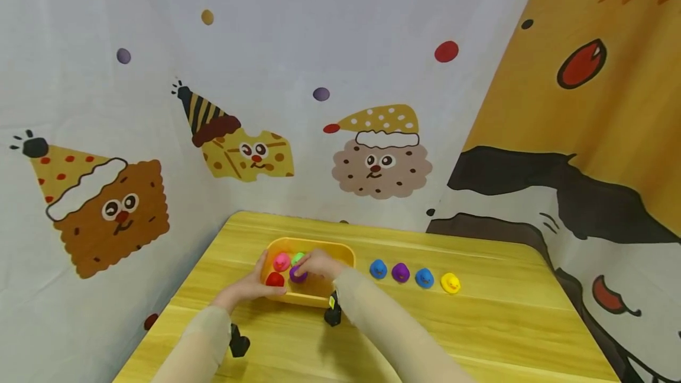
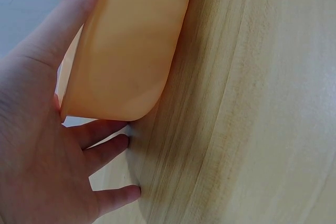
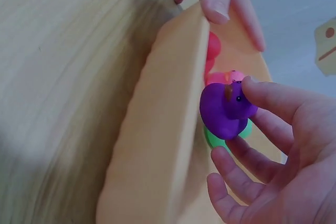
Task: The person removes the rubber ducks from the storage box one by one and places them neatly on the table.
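An orange bin (image 1: 319,300) stands on the table, its side (image 2: 126,51) filling much of the left wrist view. The left hand (image 1: 250,285) holds its left end, thumb (image 2: 73,3) along the rim and fingers spread at the end wall. Inside the bin, the right hand (image 1: 319,265) pinches a purple duck (image 3: 223,108) between thumb and fingers. A pink duck (image 1: 281,262), a red duck (image 1: 275,279) and a green duck (image 1: 298,258) lie around it in the bin. The bin's floor under the right hand is partly hidden.
Right of the bin, a row on the table (image 1: 505,312) holds a blue duck (image 1: 378,269), a purple duck (image 1: 401,272), another blue duck (image 1: 424,278) and a yellow duck (image 1: 450,283). A printed cloth (image 1: 298,211) hangs behind.
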{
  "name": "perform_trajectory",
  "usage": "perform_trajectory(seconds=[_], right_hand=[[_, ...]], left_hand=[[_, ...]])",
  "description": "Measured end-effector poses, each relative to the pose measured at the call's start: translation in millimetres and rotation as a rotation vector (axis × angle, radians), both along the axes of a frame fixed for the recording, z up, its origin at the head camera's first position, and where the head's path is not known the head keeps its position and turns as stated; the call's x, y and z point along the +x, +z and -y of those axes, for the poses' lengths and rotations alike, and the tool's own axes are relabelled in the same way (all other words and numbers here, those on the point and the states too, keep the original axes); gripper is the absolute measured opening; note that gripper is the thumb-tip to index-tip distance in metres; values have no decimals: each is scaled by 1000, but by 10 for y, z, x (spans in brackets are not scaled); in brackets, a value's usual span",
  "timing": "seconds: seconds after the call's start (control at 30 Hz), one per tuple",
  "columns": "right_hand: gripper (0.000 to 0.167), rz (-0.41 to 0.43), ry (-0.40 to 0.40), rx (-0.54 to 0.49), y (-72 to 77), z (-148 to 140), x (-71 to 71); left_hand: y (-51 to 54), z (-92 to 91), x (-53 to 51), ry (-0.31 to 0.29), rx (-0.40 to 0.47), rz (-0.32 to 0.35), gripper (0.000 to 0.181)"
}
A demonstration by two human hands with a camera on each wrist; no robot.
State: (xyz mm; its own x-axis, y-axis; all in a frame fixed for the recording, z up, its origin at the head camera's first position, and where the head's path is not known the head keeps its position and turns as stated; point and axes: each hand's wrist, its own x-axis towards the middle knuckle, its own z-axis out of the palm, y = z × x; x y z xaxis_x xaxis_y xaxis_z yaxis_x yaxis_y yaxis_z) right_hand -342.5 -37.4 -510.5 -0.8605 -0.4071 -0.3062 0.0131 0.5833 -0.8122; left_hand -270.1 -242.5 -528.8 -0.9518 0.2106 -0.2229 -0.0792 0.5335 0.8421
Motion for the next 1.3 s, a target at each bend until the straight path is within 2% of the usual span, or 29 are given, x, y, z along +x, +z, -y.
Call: perform_trajectory(seconds=[0.3, 0.87, 1.3], right_hand=[[20, 36, 31, -70, 191, -203, 66], [22, -33, 74, -51, 327, -502, -22], [27, -65, 102, -45, 567, -787, -55]], left_hand=[[12, 12, 5, 19, -31, 24, 124], [-5, -3, 13, 13, -49, 16, 125], [36, -1, 12, -6, -38, 8, 127]])
